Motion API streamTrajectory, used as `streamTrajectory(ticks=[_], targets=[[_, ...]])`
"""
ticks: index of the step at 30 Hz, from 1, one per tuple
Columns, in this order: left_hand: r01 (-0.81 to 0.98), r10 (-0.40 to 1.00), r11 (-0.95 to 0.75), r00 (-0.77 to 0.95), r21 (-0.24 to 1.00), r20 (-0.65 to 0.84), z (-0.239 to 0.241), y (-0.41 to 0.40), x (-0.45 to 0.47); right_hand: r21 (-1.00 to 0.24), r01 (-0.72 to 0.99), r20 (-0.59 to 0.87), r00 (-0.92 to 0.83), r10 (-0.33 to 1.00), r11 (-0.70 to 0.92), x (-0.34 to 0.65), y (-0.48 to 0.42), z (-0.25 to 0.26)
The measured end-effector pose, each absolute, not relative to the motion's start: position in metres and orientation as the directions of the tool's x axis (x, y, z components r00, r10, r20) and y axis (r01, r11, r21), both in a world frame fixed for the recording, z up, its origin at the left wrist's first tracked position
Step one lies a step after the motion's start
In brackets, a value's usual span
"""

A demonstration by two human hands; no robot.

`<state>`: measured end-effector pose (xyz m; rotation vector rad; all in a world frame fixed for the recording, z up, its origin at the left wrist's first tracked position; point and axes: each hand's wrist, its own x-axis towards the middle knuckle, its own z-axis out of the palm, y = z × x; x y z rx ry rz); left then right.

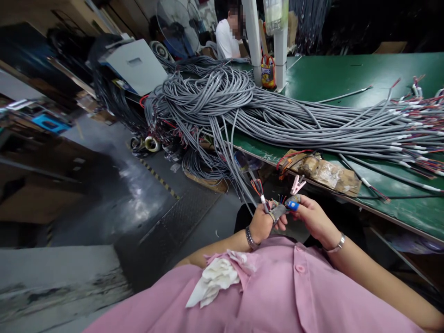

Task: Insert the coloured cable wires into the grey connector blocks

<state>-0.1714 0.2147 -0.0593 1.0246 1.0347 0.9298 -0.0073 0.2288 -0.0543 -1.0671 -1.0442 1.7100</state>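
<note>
My left hand [263,222] is closed round the end of a grey cable [262,198] whose thin coloured wires fan out above the fist. My right hand [310,213] is closed too, fingertips wrapped in grey and blue tape, pinching the small coloured wire ends [280,202] between the two hands. A pink clip-like tool [297,184] sticks up just above the right fingers. Both hands hover in front of my pink shirt, just off the edge of the green table [333,74].
A big heap of grey cables [222,99] sprawls over the table and spills down its left edge to the floor. A worn cardboard pad [324,173] lies near the table edge. Another person in a white shirt [225,39] sits at the far end by a white post [253,37].
</note>
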Motion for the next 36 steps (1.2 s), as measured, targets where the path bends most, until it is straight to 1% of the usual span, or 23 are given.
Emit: streamTrajectory(ticks=[4, 6, 7, 9, 11, 12, 14, 16, 17, 18, 21, 23, 27, 30, 36], targets=[[-0.180, 0.939, 0.277, 0.259, 0.944, -0.226, -0.056, 0.218, -0.176, -0.801, -0.456, -0.278, -0.291, 0.916, -0.388, 0.000, 0.238, -0.060], [-0.201, 0.925, 0.304, 0.295, 0.931, -0.238, -0.053, 0.221, -0.179, -0.742, -0.519, -0.325, -0.274, 0.905, -0.424, 0.005, 0.247, -0.062], [-0.202, 0.915, 0.320, 0.319, 0.926, -0.247, -0.051, 0.224, -0.179, -0.732, -0.524, -0.338, -0.275, 0.900, -0.435, 0.007, 0.252, -0.061], [-0.190, 0.891, 0.344, 0.375, 0.920, -0.256, -0.046, 0.230, -0.180, -0.757, -0.498, -0.311, -0.296, 0.903, -0.423, 0.009, 0.259, -0.058], [-0.183, 0.869, 0.354, 0.427, 0.917, -0.250, -0.042, 0.237, -0.179, -0.827, -0.446, -0.226, -0.295, 0.928, -0.343, 0.009, 0.264, -0.054], [-0.185, 0.860, 0.358, 0.448, 0.915, -0.245, -0.040, 0.241, -0.179, -0.870, -0.409, -0.179, -0.258, 0.949, -0.275, 0.008, 0.266, -0.053], [-0.190, 0.842, 0.372, 0.482, 0.908, -0.244, -0.039, 0.247, -0.176, -0.943, -0.310, -0.085, -0.122, 0.989, -0.119, 0.005, 0.266, -0.053], [-0.189, 0.825, 0.390, 0.507, 0.901, -0.250, -0.040, 0.251, -0.174, -0.966, -0.256, -0.032, -0.016, 0.999, -0.035, 0.001, 0.267, -0.055], [-0.186, 0.818, 0.397, 0.516, 0.899, -0.254, -0.041, 0.252, -0.173, -0.958, -0.284, -0.046, -0.018, 0.999, -0.049, -0.001, 0.267, -0.057], [-0.184, 0.813, 0.403, 0.521, 0.897, -0.259, -0.042, 0.253, -0.172, -0.934, -0.344, -0.083, -0.062, 0.995, -0.099, -0.003, 0.267, -0.057], [-0.179, 0.805, 0.419, 0.526, 0.890, -0.273, -0.045, 0.255, -0.170, -0.793, -0.529, -0.204, -0.237, 0.950, -0.302, -0.008, 0.270, -0.056], [-0.170, 0.798, 0.428, 0.533, 0.888, -0.283, -0.046, 0.255, -0.168, -0.729, -0.593, -0.240, -0.246, 0.939, -0.341, -0.010, 0.271, -0.053], [-0.133, 0.783, 0.424, 0.551, 0.896, -0.289, -0.047, 0.254, -0.167, -0.724, -0.614, -0.257, -0.182, 0.949, -0.313, -0.013, 0.272, -0.049], [-0.101, 0.776, 0.429, 0.550, 0.897, -0.309, -0.046, 0.253, -0.168, -0.742, -0.591, -0.259, -0.184, 0.948, -0.317, -0.013, 0.271, -0.048], [-0.152, 0.793, 0.449, 0.523, 0.881, -0.314, -0.044, 0.248, -0.171, -0.682, -0.600, -0.286, -0.307, 0.908, -0.418, -0.003, 0.267, -0.050]])
